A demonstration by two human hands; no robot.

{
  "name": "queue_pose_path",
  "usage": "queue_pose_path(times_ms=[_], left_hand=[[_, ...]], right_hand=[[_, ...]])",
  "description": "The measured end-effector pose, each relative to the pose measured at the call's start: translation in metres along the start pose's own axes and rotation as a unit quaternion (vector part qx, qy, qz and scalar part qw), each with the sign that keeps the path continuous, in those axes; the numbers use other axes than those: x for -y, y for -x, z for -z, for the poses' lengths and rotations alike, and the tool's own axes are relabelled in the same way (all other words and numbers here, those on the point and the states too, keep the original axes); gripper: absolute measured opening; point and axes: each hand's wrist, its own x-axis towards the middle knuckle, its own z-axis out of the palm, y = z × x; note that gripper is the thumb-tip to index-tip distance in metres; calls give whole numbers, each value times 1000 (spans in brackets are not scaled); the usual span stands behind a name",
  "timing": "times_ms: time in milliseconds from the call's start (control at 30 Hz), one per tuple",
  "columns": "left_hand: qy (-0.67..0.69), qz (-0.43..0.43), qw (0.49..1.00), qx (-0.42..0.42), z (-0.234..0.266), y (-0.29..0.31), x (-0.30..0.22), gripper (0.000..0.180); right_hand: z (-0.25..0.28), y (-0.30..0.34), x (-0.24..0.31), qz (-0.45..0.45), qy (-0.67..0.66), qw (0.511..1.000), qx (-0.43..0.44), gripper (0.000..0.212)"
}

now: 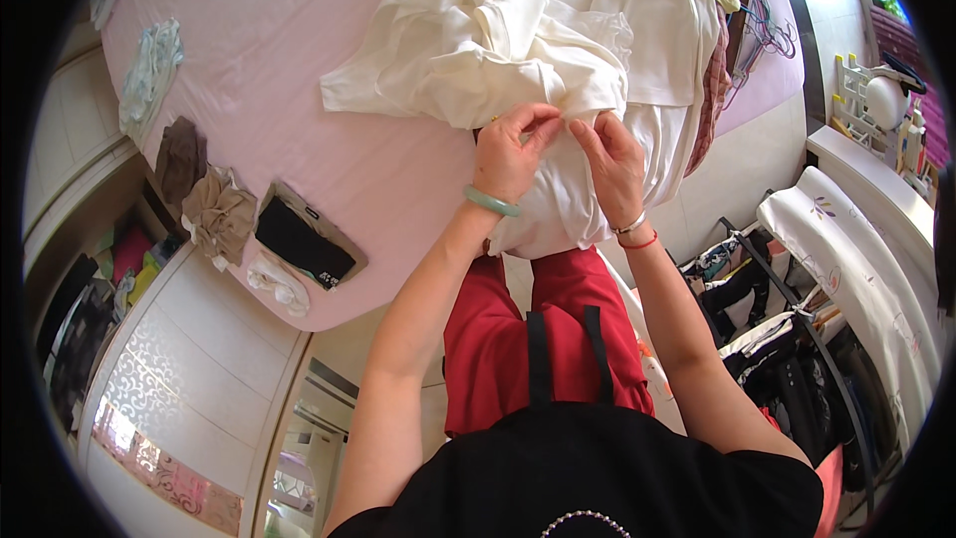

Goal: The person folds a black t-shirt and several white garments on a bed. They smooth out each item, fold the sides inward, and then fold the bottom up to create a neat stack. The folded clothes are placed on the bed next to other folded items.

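A loose, crumpled white garment [438,70] with a sheer frilled edge spreads over the near side of the bed. My left hand [513,151], with a green bangle on its wrist, pinches the garment's near edge between thumb and fingers. Close beside it, my right hand [610,161] pinches the same edge, the two fingertips nearly meeting. What exactly lies between the fingertips is too small to make out. More white cloth [558,204] hangs below my hands over the bed's edge, against my red trousers.
The bed has a pink sheet [259,50]. Along its left side lie a brown cloth [181,161], a beige bundle [219,214], a folded black garment [304,239] and a white bundle [279,282]. Hangers [765,30] lie at the far right. A clothes rack [787,299] stands right.
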Motion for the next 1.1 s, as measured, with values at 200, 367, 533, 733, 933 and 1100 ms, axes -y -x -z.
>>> queue_pose_path(times_ms=[200,367,533,733,933,1100], left_hand=[[244,83,957,-137,30,-9,18,25],[-221,-83,970,-52,53,3,-46,32],[-122,11,978,-168,50,11,-63,23],[-96,-186,976,-65,-10,50,-102,30],[-23,-261,958,119,-33,114,-133,43],[-102,-281,953,-45,-3,87,-101,45]], right_hand=[[-5,-4,40,-114,-379,903,-165,30],[46,-48,4,20,-218,946,-241,30],[31,-29,21,169,-8,961,-220,17],[-30,42,62,118,-60,991,7,9],[7,61,66,110,-75,987,88,13],[6,36,54,80,-75,991,77,17]])
